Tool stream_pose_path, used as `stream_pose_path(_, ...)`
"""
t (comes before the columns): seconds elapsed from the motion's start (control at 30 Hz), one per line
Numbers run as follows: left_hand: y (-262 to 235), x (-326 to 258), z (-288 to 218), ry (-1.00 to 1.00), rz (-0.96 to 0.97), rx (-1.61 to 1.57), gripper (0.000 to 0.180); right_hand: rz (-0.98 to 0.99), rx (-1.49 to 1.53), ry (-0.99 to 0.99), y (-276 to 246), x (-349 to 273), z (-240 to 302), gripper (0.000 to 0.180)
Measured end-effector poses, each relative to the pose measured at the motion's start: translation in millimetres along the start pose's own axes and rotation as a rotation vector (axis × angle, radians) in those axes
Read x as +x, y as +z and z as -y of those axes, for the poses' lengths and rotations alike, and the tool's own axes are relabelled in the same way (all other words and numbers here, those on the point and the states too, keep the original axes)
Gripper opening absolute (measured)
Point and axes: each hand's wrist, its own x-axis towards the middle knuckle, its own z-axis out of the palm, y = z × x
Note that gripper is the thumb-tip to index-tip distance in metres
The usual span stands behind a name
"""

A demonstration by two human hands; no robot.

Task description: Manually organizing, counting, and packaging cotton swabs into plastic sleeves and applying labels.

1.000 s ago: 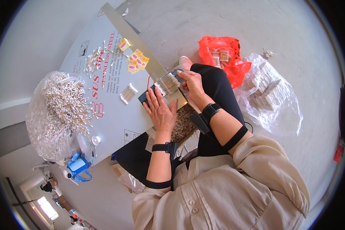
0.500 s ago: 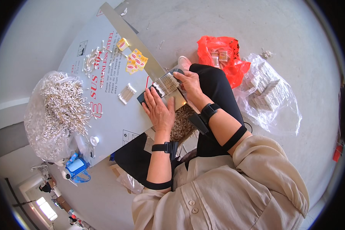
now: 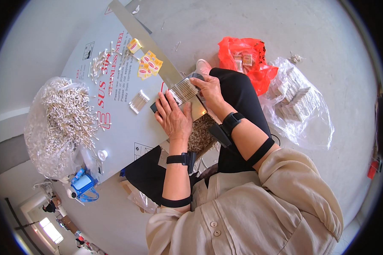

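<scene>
A row of cotton swabs [image 3: 183,91] lies side by side on a dark flat holder [image 3: 153,108] at the table's edge. My left hand [image 3: 173,120] rests with outstretched fingers along the left end of the row. At the other end, my right hand [image 3: 210,90] is closed on the row, thumb near the swab tips; its other fingers are partly hidden. A second neat bundle of swabs [image 3: 139,101] lies on the table left of the holder. Below my hands, an open box [image 3: 201,134] holds a brownish mass of thin sticks.
A metal sheet tabletop [image 3: 130,127] carries a plastic bag of loose swabs [image 3: 68,114], scattered swabs [image 3: 98,66], yellow-white cards [image 3: 150,65], a small yellow box [image 3: 134,45] and a blue bottle [image 3: 84,183]. On the floor stand a red bag [image 3: 259,63] and a clear bag of packs [image 3: 298,102].
My left hand has shifted slightly along the row, its fingers a little higher. My right thumb has moved slightly left. The whole view has drifted a little.
</scene>
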Motion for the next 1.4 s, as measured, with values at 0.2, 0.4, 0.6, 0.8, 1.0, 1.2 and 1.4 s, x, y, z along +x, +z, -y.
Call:
stream_pose_path(0.2,0.2,-2.2,3.9,-0.009,0.020,-0.037,0.079,-0.010,0.013,0.007,3.2,-5.5,1.2,0.014)
stream_pose_path(0.4,-3.2,-23.8,4.3,0.008,0.048,-0.136,0.083,-0.036,0.049,0.152,-15.3,-9.5,-2.0,0.026)
stream_pose_path(0.6,-3.8,-38.0,-1.9,-0.003,0.100,-0.103,0.085,-0.011,0.012,0.157,-16.6,-15.7,-0.6,0.026)
stream_pose_path(0.8,-2.5,-38.9,-2.6,0.002,0.122,-0.111,0.087,-0.003,-0.004,0.129,-15.5,-15.7,-2.8,0.027)
stream_pose_path(1.0,-3.5,-38.6,-3.8,0.026,0.130,-0.087,0.087,0.002,-0.015,0.113,-16.2,-16.1,-2.9,0.027)
stream_pose_path(1.2,-6.5,-36.7,-5.5,0.048,0.148,-0.066,0.086,-0.011,-0.029,0.111,-15.6,-15.6,-3.0,0.028)
stream_pose_path(1.4,-4.5,-31.8,-3.6,0.005,0.064,-0.180,0.088,0.001,-0.003,0.141,-16.5,-15.8,-2.3,0.030)
